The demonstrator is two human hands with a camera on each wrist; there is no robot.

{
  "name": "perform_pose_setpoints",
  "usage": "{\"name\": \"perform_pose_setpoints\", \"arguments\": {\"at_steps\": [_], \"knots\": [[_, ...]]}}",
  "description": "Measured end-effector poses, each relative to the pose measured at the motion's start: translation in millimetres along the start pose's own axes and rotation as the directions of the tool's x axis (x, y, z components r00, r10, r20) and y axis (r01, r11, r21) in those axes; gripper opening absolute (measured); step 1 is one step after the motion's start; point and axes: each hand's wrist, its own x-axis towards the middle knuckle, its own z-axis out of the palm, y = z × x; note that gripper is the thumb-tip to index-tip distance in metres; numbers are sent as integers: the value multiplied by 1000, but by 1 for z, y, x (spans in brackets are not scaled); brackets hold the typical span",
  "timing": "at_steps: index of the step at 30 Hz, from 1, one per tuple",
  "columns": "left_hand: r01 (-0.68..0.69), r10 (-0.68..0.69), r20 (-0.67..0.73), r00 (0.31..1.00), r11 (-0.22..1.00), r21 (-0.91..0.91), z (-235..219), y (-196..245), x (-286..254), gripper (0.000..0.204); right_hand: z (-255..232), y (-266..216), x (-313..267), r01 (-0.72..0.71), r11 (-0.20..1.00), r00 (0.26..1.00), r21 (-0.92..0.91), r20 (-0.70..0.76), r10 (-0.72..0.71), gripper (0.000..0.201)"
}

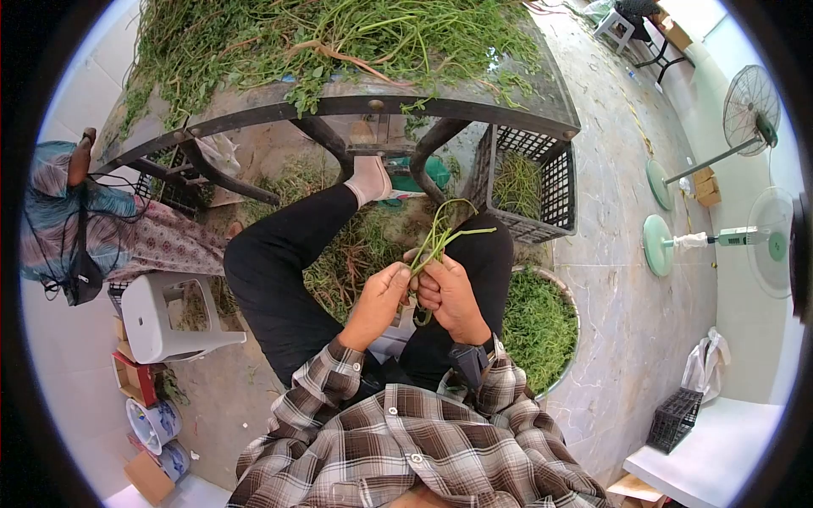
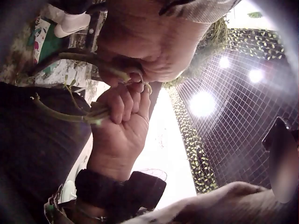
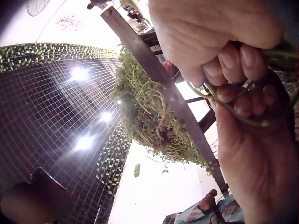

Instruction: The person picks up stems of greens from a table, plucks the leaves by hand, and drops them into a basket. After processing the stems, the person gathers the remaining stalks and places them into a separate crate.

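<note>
Above the person's lap, the left hand (image 1: 375,308) and the right hand (image 1: 455,298) are close together, fingertips meeting. Both pinch a small bunch of long green vegetable stems (image 1: 438,245), whose thin ends stick up past the fingers and curl. In the left wrist view, a thick stem (image 2: 70,117) juts from the right hand (image 2: 122,133), and another lies across the left hand (image 2: 145,46). A thin stem (image 3: 238,117) runs over the curled fingers of the left hand (image 3: 254,158) in the right wrist view.
A table (image 1: 533,118) heaped with leafy greens (image 1: 330,42) stands in front. To the right are a black crate (image 1: 559,186) holding stems and a round basin (image 1: 576,339) of picked greens. Loose stems (image 1: 347,271) litter the floor between the legs. A white stool (image 1: 152,326) stands left, near another person (image 1: 76,212).
</note>
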Motion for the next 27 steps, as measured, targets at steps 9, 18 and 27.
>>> {"name": "perform_pose_setpoints", "arguments": {"at_steps": [9,18,27], "knots": [[9,-9,2,1000,1000,7,0,-5,0,33,-2,2,0,-2,1000,1000,-5,-19,2,21],[23,-23,1,1000,999,-24,-1,-9,1,32,-3,4,0,-2,1000,1000,5,-17,2,19],[13,-14,-19,1000,999,-43,1,-9,1,33,-5,6,1,5,1000,1000,6,-24,-5,19]]}}
